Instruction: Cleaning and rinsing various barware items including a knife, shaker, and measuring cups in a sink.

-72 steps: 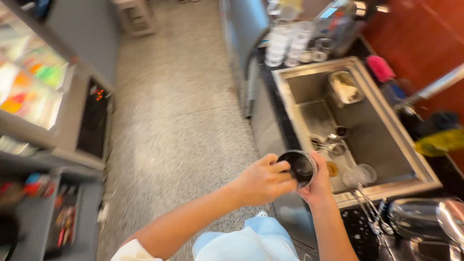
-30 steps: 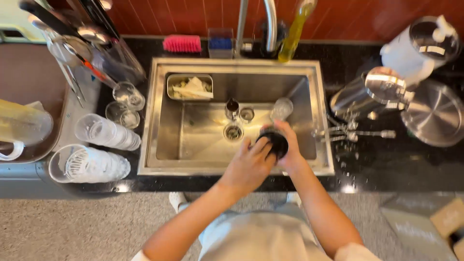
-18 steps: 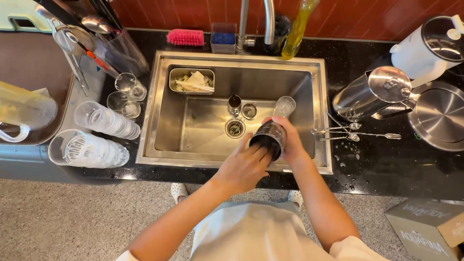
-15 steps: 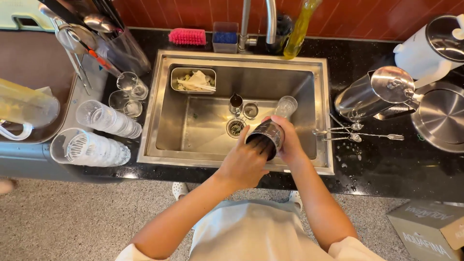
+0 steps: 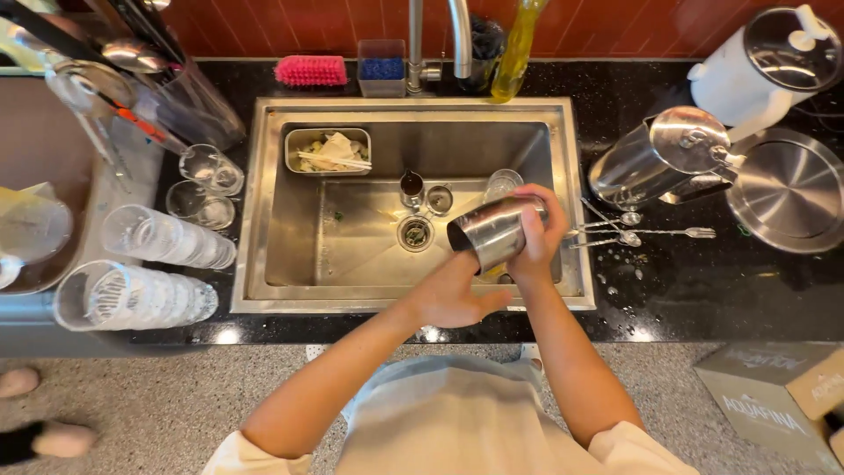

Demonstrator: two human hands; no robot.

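two grey-green cardboard boxes (image 5: 774, 396) with pale lettering are seen at lower right, on the speckled floor. at centre, a shiny steel cup (image 5: 494, 231) is gripped by the right hand (image 5: 536, 230), tilted over the steel sink (image 5: 255, 211); the left hand (image 5: 453, 295) is held open just beneath it.

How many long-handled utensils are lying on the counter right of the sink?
3: two spoons and a fork lie side by side just right of the sink, beyond the right hand. More may be hidden.
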